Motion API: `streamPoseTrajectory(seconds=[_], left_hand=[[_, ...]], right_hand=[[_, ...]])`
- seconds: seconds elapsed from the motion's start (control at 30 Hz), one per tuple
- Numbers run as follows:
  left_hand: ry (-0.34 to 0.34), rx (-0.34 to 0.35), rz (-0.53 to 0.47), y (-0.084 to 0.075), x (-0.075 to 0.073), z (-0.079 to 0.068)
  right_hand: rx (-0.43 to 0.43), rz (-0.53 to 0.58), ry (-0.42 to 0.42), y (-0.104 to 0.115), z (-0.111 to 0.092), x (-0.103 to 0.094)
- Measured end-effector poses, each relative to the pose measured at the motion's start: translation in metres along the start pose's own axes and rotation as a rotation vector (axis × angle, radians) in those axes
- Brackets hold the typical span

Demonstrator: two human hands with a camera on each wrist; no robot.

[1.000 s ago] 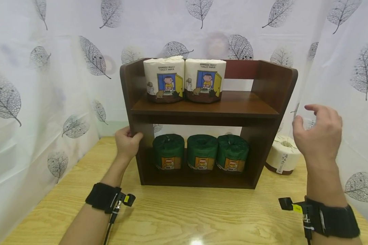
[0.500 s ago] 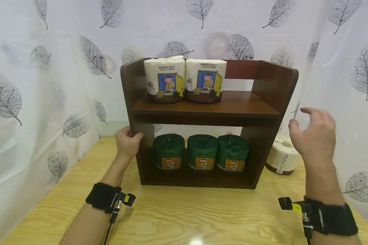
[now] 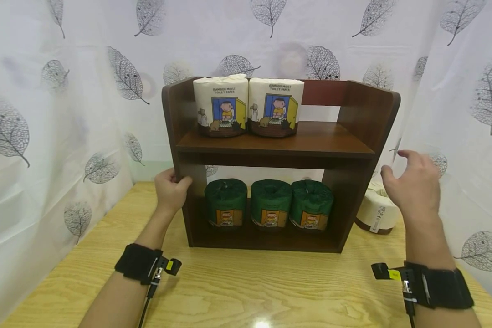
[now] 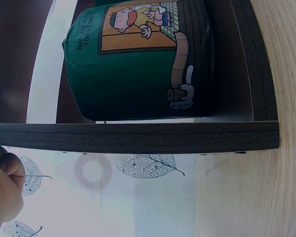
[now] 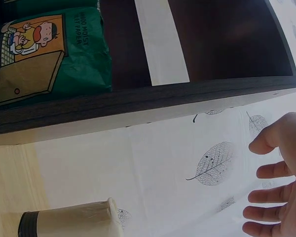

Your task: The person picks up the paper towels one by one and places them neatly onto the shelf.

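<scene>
My left hand (image 3: 171,190) grips the left side panel of a dark brown two-tier wooden shelf (image 3: 279,148), thumb at the front edge. The right hand (image 3: 416,184) hovers beside the shelf's right panel, fingers spread in a loose C with nothing between them. Below and behind it on the table is a cream toilet paper roll (image 3: 376,213), partly hidden by the hand. On the upper tier sit two cream wrapped rolls, a left roll (image 3: 221,107) and a right roll (image 3: 275,107). Three green wrapped rolls, among them the leftmost roll (image 3: 225,202), stand on the lower tier.
The shelf stands on a light wood-grain table (image 3: 246,282). A white curtain (image 3: 86,114) with leaf prints hangs behind and along both sides. Each wrist wears a black strap with a small camera, such as the left strap (image 3: 137,264).
My right hand has moved left and slightly down, nearer the shelf's right panel, and covers more of the cream roll on the table. The left hand keeps its hold on the shelf.
</scene>
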State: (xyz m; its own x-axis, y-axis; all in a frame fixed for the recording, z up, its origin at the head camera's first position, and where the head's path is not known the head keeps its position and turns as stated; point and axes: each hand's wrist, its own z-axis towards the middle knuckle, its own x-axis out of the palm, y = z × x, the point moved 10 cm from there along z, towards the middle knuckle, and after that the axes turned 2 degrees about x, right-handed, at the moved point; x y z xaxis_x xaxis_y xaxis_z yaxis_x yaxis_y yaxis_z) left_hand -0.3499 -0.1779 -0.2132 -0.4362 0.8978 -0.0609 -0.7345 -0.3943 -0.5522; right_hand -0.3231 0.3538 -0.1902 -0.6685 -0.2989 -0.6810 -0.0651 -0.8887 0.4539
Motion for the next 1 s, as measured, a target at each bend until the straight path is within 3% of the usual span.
streamPoseTrajectory(seconds=[0.27,1.0], left_hand=[[0.005,0.001,0.008,-0.002,0.0,0.0],[0.01,-0.006,-0.005,0.0,0.001,0.0]], right_hand=[[0.028,-0.042,0.081,-0.007,0.002,0.016],[-0.001,-0.125,0.27,-0.043,0.006,0.07]])
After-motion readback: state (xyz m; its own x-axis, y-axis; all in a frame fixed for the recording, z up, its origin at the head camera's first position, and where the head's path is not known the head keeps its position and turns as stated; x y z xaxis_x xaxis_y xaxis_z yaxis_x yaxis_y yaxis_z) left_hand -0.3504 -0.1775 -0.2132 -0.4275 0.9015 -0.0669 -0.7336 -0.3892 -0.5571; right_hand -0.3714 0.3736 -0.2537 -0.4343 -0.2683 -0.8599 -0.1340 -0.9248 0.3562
